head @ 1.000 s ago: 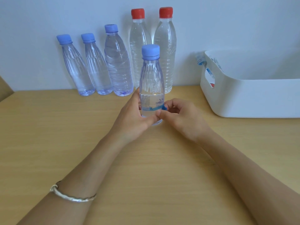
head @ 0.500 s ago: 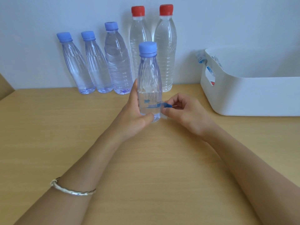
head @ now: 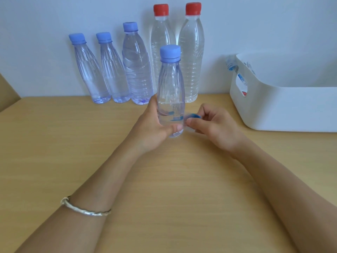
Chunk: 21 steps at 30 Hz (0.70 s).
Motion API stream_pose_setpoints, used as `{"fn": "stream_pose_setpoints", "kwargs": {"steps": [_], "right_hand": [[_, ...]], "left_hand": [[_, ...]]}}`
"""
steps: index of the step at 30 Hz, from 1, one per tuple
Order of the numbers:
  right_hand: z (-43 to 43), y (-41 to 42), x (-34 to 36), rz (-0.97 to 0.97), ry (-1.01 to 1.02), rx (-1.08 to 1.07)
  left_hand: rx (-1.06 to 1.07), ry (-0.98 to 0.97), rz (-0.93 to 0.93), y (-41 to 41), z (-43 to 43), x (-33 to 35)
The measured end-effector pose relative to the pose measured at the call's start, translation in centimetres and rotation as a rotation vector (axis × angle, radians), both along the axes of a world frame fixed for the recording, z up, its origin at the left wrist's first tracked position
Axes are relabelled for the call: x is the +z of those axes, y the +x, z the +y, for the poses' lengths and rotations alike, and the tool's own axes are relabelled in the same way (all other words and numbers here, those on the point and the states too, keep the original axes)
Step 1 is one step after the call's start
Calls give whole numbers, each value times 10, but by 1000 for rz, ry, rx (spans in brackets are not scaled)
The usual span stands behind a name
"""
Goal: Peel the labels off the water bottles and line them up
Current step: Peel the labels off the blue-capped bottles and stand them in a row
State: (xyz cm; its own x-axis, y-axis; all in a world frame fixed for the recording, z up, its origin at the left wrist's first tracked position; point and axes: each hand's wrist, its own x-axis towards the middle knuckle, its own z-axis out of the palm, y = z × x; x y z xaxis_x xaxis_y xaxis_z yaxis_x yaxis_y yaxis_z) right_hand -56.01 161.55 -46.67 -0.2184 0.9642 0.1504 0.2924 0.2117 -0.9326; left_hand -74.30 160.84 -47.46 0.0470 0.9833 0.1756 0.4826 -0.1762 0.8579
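Observation:
A small clear water bottle with a blue cap stands upright at the middle of the wooden table. My left hand is wrapped around its lower part. My right hand pinches the free end of its clear and blue label, which stretches out to the right of the bottle. Part of the label still clings to the bottle's far side.
Several bare bottles stand in a row against the back wall: three blue-capped ones on the left, two taller red-capped ones on the right. A white plastic bin with peeled labels inside sits at the right.
My right hand has drawn the label away to the right, so more of it has come off the bottle. My left hand has turned the bottle slightly in place.

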Motion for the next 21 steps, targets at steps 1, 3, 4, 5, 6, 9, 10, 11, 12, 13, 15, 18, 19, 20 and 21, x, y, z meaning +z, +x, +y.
{"fn": "stream_pose_setpoints", "kwargs": {"steps": [1, 3, 4, 5, 6, 9, 10, 11, 12, 13, 15, 18, 19, 20, 21], "right_hand": [[1, 1, 0, 32, -19, 16], [0, 1, 1, 95, -64, 54], [0, 0, 1, 114, -77, 60], [0, -1, 0, 115, -75, 56], [-1, -1, 0, 95, -61, 43], [-3, -4, -2, 9, -32, 43], [-5, -6, -4, 1, -30, 58], [-5, -8, -5, -7, -18, 67], [-7, -9, -5, -22, -2, 71], [-7, -10, -5, -33, 9, 72], [-9, -11, -4, -24, 8, 88], [-11, -11, -3, -51, 8, 114], [-11, -11, -3, -68, 16, 108], [-10, -11, -4, -81, 27, 89], [-9, -12, -5, -88, 42, 60]], "left_hand": [[-16, -14, -9, -2, 2, 0], [-47, -43, -28, -5, 4, 0], [-54, -55, -30, -6, 4, 0], [-53, -58, -32, -6, 3, 0], [-45, -55, -40, -5, 2, 0], [37, 3, -54, 1, 0, -1], [71, 28, -48, 4, -1, -1], [96, 52, -42, 7, -1, -2], [110, 68, -42, 8, -2, -2], [118, 77, -41, 10, -2, -3], [137, 96, -20, 10, -3, -2], [160, 142, 11, 11, -5, 1], [162, 156, 17, 11, -6, 1], [164, 168, 22, 10, -6, 1], [164, 176, 24, 10, -7, 2]]}}
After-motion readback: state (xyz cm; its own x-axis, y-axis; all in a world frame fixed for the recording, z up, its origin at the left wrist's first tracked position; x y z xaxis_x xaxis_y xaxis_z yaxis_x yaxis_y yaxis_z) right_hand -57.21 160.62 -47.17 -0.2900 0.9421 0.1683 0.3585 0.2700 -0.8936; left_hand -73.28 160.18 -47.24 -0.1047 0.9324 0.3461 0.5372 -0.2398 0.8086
